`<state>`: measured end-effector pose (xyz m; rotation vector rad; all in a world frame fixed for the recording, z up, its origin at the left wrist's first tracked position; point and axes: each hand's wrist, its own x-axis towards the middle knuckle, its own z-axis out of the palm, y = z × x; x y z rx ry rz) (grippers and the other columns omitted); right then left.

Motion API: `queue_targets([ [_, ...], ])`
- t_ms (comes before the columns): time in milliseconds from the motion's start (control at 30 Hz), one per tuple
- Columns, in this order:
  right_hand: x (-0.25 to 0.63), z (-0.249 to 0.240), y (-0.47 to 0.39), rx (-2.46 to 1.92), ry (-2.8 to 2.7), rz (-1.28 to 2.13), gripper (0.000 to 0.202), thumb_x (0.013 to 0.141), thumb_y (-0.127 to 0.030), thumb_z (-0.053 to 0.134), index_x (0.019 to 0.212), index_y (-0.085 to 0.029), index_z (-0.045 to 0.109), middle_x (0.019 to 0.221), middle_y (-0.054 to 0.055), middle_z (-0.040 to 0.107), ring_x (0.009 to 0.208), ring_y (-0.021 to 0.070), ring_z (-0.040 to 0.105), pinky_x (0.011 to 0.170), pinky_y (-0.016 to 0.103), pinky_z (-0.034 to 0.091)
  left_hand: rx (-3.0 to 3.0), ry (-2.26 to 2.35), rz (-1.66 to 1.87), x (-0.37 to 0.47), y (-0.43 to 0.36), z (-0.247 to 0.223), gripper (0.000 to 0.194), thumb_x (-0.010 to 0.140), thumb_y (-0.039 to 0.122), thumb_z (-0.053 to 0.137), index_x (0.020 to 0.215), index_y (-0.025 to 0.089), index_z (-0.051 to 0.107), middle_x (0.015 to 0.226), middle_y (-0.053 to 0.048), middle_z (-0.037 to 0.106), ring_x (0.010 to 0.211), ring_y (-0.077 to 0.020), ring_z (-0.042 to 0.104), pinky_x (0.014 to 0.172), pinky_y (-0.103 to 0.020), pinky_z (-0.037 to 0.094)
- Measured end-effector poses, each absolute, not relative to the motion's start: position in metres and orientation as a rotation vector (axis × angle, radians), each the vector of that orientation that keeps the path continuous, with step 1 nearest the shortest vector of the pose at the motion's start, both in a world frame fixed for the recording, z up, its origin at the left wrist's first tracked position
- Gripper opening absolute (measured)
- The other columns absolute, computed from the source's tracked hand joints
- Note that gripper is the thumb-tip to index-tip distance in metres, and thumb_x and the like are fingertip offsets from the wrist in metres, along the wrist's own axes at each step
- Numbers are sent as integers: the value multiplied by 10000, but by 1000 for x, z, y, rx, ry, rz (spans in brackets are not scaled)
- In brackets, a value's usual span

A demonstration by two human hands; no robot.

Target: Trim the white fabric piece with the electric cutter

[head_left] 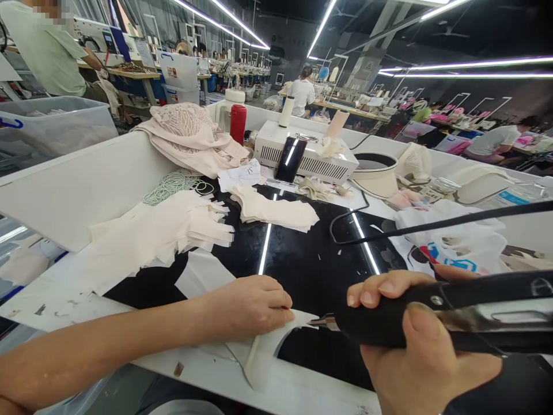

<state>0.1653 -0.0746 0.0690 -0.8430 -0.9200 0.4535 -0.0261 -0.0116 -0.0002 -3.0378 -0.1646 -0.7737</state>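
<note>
Leftmost, a stack of cut cream fabric pieces [159, 233] lies fanned on the black worktable [302, 259], with a smaller stack [276, 212] a little further right, both set clear of the cutting spot near the front edge.

Next comes the left hand [250, 305], forearm stretched in low from the left and resting along the table's front edge. It lies palm down with fingers curled together, pressing flat on a pale fabric piece [276, 340] that sits at the near edge of the table, partly cut into a curve. The pressing looks meant to keep the cloth from sliding under the tool.

To the right, the right hand [415, 346] is wrapped firmly around a black handheld cutter [432, 320], thumb on the near side, fingers over the top. The metal tip [324, 321] points left, touching the fabric's edge just beside the left fingertips. A black cable [432, 227] trails off right behind it.
</note>
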Motion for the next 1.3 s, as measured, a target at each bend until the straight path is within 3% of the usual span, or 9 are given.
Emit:
queue_targets([
  [167, 169, 70, -76, -879, -896, 425, 456, 715, -263, 811, 1110, -249, 583, 712, -68, 623, 542, 167, 540, 462, 338, 559, -3044, -162, -780, -26, -11, 0, 157, 1017, 68, 561, 992, 118, 708, 994, -59, 679, 872, -147, 577, 924, -281, 540],
  [333, 168, 66, -76, -872, -928, 415, 419, 766, -223, 814, 1117, -231, 585, 747, -45, 647, 566, 159, 573, 483, 329, 564, -3043, -161, -784, -26, -11, 1, 184, 1027, 60, 528, 1045, 117, 702, 996, -48, 671, 868, -145, 576, 970, -304, 532],
  [433, 169, 66, -77, -876, -927, 432, 416, 776, -225, 818, 1120, -232, 584, 756, -40, 649, 577, 160, 583, 497, 334, 570, -2994, -217, -796, -30, -18, 8, 214, 1019, 38, 520, 1164, 91, 668, 1090, -72, 672, 997, -168, 605, 1052, -328, 510],
  [500, 169, 66, -79, -875, -928, 434, 435, 765, -234, 822, 1132, -235, 589, 755, -39, 649, 578, 163, 582, 499, 337, 571, -2979, -261, -759, -33, -26, 15, 233, 1001, 8, 509, 1181, 69, 644, 1106, -92, 664, 1055, -182, 608, 1029, -306, 518],
  [667, 166, 67, -86, -908, -903, 407, 448, 751, -249, 828, 1134, -237, 594, 747, -38, 655, 584, 171, 590, 510, 347, 584, -3053, -466, -516, -38, -47, 19, 253, 925, -27, 528, 1125, 111, 598, 1085, -91, 642, 972, -181, 617, 860, -271, 552],
  [833, 160, 69, -93, -928, -879, 403, 451, 737, -249, 841, 1110, -238, 587, 734, -46, 654, 561, 171, 596, 511, 348, 587, -3088, -677, -414, -38, -54, 9, 368, 855, -77, 559, 1144, 150, 550, 1168, -89, 634, 1052, -189, 634, 929, -282, 553],
  [1067, 158, 69, -103, -947, -879, 399, 442, 750, -246, 838, 1110, -241, 582, 736, -42, 654, 577, 183, 610, 531, 369, 600, -3194, -728, -359, -37, -51, 10, 415, 865, -100, 489, 1195, 147, 535, 1163, -88, 640, 1105, -198, 635, 975, -301, 561],
  [1300, 156, 69, -107, -968, -862, 403, 455, 755, -278, 848, 1124, -242, 585, 754, -38, 653, 591, 186, 615, 540, 376, 604, -3237, -662, -374, -37, -47, 10, 337, 920, -61, 489, 1171, 155, 549, 1128, -82, 647, 1047, -187, 637, 960, -295, 564],
])
